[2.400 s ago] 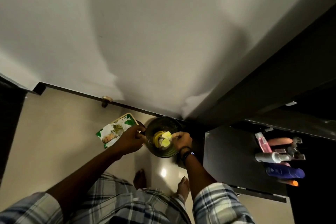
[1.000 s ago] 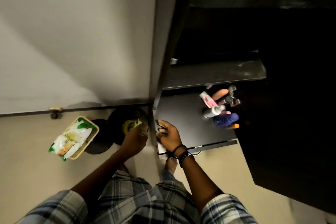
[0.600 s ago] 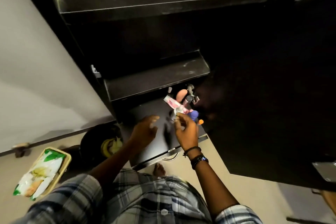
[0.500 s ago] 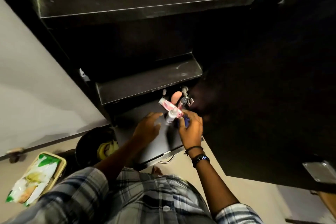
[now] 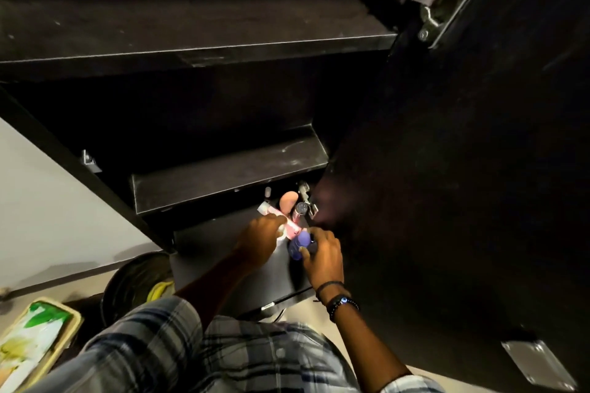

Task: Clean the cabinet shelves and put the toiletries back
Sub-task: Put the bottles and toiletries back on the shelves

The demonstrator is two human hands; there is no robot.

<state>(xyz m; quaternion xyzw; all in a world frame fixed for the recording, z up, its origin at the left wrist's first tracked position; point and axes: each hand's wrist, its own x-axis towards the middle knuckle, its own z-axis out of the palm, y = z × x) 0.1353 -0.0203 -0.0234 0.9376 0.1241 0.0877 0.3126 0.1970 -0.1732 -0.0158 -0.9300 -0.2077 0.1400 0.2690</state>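
While a person in a plaid shirt reaches into a dark cabinet, the right hand (image 5: 323, 257), just below frame centre, curls thumb and fingers round a purple bottle (image 5: 299, 244) on the bottom shelf (image 5: 220, 265). The left hand (image 5: 260, 239), just beside it, bends its fingers over a pink tube (image 5: 293, 227); whether they grip the tube cannot be told. A peach-coloured item (image 5: 288, 201) lies near the tube, toward the shelf's back. The middle shelf (image 5: 223, 175) and top shelf (image 5: 191, 32) are higher in the frame. At lower left, a dark bucket (image 5: 134, 277) and a pack of wipes (image 5: 28, 338) are on the floor.
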